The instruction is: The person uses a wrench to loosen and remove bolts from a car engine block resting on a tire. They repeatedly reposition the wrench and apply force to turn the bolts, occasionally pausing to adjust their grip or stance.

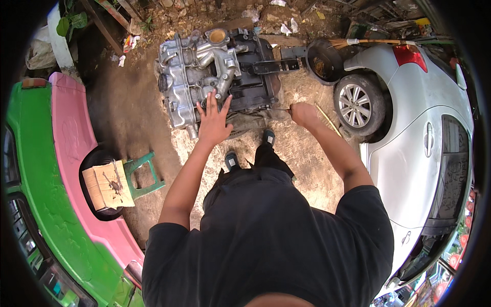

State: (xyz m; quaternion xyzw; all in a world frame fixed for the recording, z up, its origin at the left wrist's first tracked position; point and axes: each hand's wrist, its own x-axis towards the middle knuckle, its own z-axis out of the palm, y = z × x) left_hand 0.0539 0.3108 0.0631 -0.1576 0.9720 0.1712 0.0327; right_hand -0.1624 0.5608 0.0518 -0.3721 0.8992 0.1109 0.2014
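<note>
In front of my feet lies a car engine (220, 77) with a silvery valve cover, a curved metal intake and a black lower side. My left hand (214, 123) rests at its near edge, fingers spread, the fingertips by the metal parts. To the right, my right hand (305, 115) is closed round the dark end of a hand tool with a thin metal shaft (279, 109). That shaft points left to the near right edge of the engine; its tip is too small to make out. A dark, crumpled cloth (248, 124) lies under the near side of the engine.
A silver car (409, 133) stands at the right, a pink and green vehicle (66, 128) at the left. Beside the latter are a green plastic stool (148, 174) and cardboard (97, 189) bearing small dark parts. A black basin (324, 62) sits beyond the car's wheel (359, 105).
</note>
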